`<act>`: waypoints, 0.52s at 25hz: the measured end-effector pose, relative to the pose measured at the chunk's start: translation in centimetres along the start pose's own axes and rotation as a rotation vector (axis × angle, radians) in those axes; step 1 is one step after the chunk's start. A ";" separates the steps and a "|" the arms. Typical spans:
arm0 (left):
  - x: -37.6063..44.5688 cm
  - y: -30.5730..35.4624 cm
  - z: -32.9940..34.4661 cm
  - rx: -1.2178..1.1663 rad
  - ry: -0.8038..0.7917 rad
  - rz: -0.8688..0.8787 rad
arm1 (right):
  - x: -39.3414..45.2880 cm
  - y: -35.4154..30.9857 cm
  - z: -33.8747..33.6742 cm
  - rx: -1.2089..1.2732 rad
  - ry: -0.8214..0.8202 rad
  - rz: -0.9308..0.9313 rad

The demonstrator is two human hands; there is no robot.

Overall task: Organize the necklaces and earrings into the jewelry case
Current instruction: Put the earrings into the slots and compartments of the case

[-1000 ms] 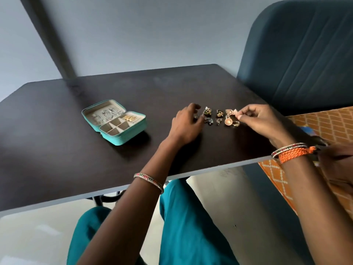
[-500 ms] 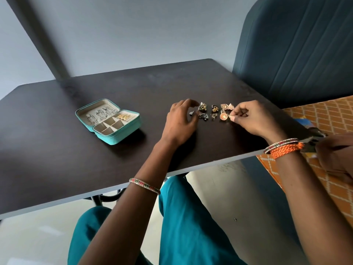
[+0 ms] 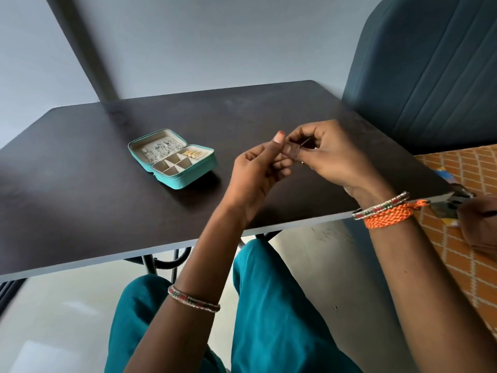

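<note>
A dark surface [image 3: 80,184] stood before a grey wall. The open teal jewelry case [image 3: 173,158], chains in its lid, lay left of the raised hands. The left hand [image 3: 258,170] and right hand [image 3: 330,157] met, fingers curled, pinching something tiny, unidentifiable.

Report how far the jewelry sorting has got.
Done: silver chains lie in the lid of the open jewelry case, and gold pieces fill one compartment. In hand: the left hand and right hand are raised together, pinching something small I can't make out. Left: other compartments look bare; the hands hide any loose earrings.
</note>
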State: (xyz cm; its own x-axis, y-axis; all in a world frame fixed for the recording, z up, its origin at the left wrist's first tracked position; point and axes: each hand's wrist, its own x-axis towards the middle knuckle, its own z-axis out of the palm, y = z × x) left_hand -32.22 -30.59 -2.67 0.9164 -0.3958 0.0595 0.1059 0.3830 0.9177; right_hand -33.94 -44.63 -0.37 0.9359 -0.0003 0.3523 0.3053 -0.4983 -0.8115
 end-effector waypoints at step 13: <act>-4.4 4.7 -7.2 0.374 0.659 0.389 | 5.1 -1.5 8.3 0.651 -0.328 0.224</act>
State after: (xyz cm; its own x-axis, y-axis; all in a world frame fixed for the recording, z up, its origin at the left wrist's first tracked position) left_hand -32.94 -21.03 -1.42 0.9109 0.3178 0.2633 -0.2916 0.0442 0.9555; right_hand -28.19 -36.68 -1.27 0.9610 0.2667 0.0729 0.0491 0.0949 -0.9943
